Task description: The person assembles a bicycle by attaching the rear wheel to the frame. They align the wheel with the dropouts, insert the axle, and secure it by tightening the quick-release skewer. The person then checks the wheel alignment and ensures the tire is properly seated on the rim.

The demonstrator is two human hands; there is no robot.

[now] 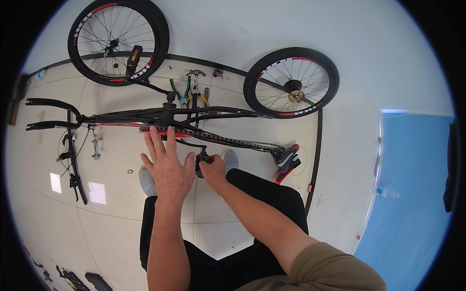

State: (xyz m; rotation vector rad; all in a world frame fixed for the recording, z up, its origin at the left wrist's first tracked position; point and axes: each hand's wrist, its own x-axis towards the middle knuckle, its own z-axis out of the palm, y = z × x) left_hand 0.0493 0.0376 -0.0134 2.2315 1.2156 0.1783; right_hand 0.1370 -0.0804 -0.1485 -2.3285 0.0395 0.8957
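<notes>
A black and red bicycle frame (228, 111) lies across the floor before me, without its wheels mounted. My left hand (169, 169) is open, fingers stretched and spread, with the fingertips over the red chainring (145, 132). From the chainring a chain (238, 141) runs right toward the rear derailleur (283, 155). The fingers of my right hand (213, 168) are closed around the near black pedal (199, 166), which sits at the end of the near crank arm (190, 144). On the far side, another pedal (134, 60) with orange reflectors stands up from its crank.
Two loose wheels, one at the far left (160, 63) and one at the right (250, 87), lean on the wall. Between them lie a hammer (196, 72) and green-handled pliers (175, 90). Left are the fork (48, 102) and a handlebar (74, 167). A blue mat (407, 194) lies right.
</notes>
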